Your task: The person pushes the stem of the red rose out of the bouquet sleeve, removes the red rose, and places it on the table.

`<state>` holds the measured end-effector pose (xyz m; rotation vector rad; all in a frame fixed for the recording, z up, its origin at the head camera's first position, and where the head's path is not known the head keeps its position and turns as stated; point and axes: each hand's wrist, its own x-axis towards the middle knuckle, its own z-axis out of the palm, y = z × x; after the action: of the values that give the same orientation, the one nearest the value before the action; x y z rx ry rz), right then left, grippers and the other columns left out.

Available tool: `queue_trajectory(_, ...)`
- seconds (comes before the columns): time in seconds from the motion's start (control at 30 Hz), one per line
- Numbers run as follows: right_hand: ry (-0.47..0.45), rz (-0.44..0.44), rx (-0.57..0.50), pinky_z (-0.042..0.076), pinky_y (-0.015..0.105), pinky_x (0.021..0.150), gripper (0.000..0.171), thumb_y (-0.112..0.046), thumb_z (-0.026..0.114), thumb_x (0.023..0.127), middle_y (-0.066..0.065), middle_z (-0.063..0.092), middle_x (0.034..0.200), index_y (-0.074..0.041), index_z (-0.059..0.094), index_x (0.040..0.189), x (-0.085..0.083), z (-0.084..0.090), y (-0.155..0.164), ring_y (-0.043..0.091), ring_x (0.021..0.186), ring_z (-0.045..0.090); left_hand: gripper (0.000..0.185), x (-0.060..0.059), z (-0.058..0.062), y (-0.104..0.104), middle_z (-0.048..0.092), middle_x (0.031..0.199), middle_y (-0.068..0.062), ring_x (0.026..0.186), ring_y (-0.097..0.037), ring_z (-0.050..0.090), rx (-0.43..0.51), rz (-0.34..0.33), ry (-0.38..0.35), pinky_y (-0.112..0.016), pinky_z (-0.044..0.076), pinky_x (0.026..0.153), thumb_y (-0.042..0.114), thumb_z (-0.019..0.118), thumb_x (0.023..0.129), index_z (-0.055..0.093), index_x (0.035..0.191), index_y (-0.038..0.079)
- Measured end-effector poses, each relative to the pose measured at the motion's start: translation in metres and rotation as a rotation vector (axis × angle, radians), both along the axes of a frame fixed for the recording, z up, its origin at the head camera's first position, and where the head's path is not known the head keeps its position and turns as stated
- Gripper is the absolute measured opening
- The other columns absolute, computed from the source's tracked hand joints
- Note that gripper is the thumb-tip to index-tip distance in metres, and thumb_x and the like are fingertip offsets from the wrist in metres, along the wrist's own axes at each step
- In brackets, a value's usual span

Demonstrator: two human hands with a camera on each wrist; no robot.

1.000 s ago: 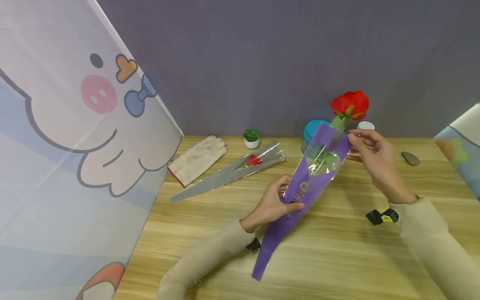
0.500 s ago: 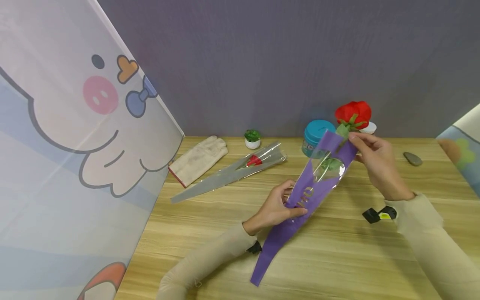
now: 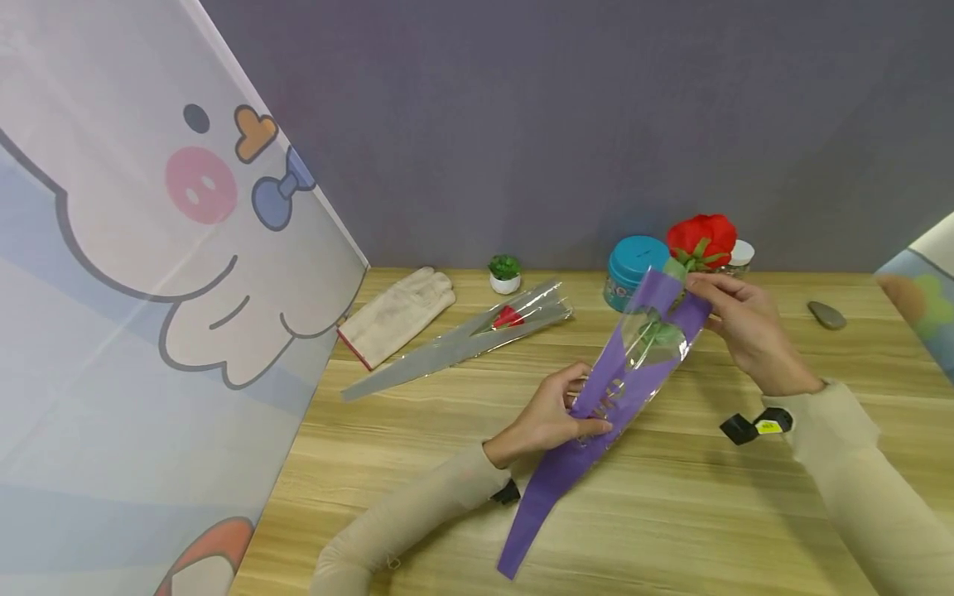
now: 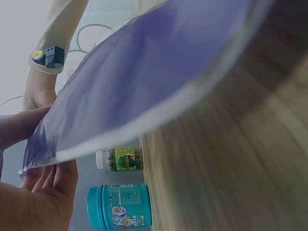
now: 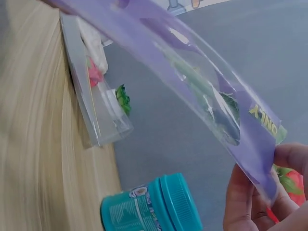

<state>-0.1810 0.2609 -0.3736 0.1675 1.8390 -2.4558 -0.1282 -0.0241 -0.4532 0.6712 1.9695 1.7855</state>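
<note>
1. Left hand (image 3: 547, 414) is pinching the purple sleeve (image 3: 596, 414) mid-length, steadying it above the bench (image 3: 671, 513) middle.
2. Right hand (image 3: 745, 327) is gripping the sleeve's mouth beneath the red rose (image 3: 701, 238) (bloom standing clear, toward the far edge).

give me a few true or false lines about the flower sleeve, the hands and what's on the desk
1. The left hand grips the middle of the purple sleeve. True.
2. The red rose head is fully inside the sleeve. False: it sticks out above the open top.
3. The right hand pinches the sleeve's top edge. True.
4. The teal jar lies on its side. False: it stands upright.
5. A second, clear sleeve lies on the wooden desk. True.
</note>
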Motion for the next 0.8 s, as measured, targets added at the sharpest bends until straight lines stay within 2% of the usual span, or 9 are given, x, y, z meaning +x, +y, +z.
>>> queue_trajectory(0.17, 0.018, 0.009, -0.073, 0.057, 0.018, 0.075, 0.017, -0.009, 0.067, 0.101, -0.013, 0.072, 0.105, -0.018, 0.082, 0.102, 0.000, -0.002, 0.001, 0.003, 0.093, 0.064, 0.048, 0.001, -0.001, -0.003, 0.076, 0.113, -0.025, 0.084, 0.001, 0.072, 0.005, 0.007, -0.005, -0.020, 0.059, 0.063, -0.005, 0.082, 0.083, 0.062, 0.125, 0.005)
queue_trajectory(0.27, 0.056, -0.004, -0.116, 0.057, 0.019, 0.075, 0.018, -0.006, 0.066, 0.102, -0.011, 0.074, 0.102, -0.015, 0.081, 0.102, 0.000, -0.004, 0.001, 0.004, 0.091, 0.066, 0.040, 0.000, -0.002, -0.006, 0.077, 0.110, -0.027, 0.083, 0.000, 0.072, 0.017, 0.024, -0.008, -0.020, 0.059, 0.065, -0.001, 0.079, 0.088, 0.063, 0.124, 0.004)
queue_trajectory(0.43, 0.122, -0.022, -0.184, 0.059, 0.019, 0.074, 0.019, -0.001, 0.062, 0.102, -0.005, 0.077, 0.098, -0.010, 0.079, 0.104, -0.001, -0.003, 0.000, 0.007, 0.086, 0.071, 0.030, -0.001, -0.005, -0.012, 0.075, 0.110, -0.032, 0.074, -0.002, 0.071, 0.056, 0.031, -0.048, -0.023, 0.059, 0.057, -0.002, 0.072, 0.095, 0.062, 0.123, -0.001)
queue_trajectory(0.6, 0.143, -0.029, -0.237, 0.063, 0.022, 0.077, 0.018, 0.002, 0.061, 0.102, 0.000, 0.079, 0.099, -0.007, 0.076, 0.108, -0.002, 0.000, 0.003, 0.011, 0.085, 0.075, 0.029, -0.002, -0.006, -0.019, 0.074, 0.114, -0.032, 0.078, -0.001, 0.071, 0.068, 0.028, -0.054, -0.020, 0.058, 0.058, -0.002, 0.070, 0.096, 0.061, 0.123, -0.004)
queue_trajectory(0.8, 0.210, -0.058, -0.214, 0.065, 0.026, 0.075, 0.017, 0.000, 0.060, 0.103, 0.002, 0.081, 0.109, -0.003, 0.072, 0.114, -0.001, 0.001, 0.005, 0.016, 0.081, 0.078, 0.028, -0.004, -0.007, -0.029, 0.073, 0.114, -0.033, 0.080, -0.001, 0.071, 0.057, 0.015, -0.029, -0.019, 0.057, 0.061, -0.003, 0.070, 0.096, 0.062, 0.122, -0.002)
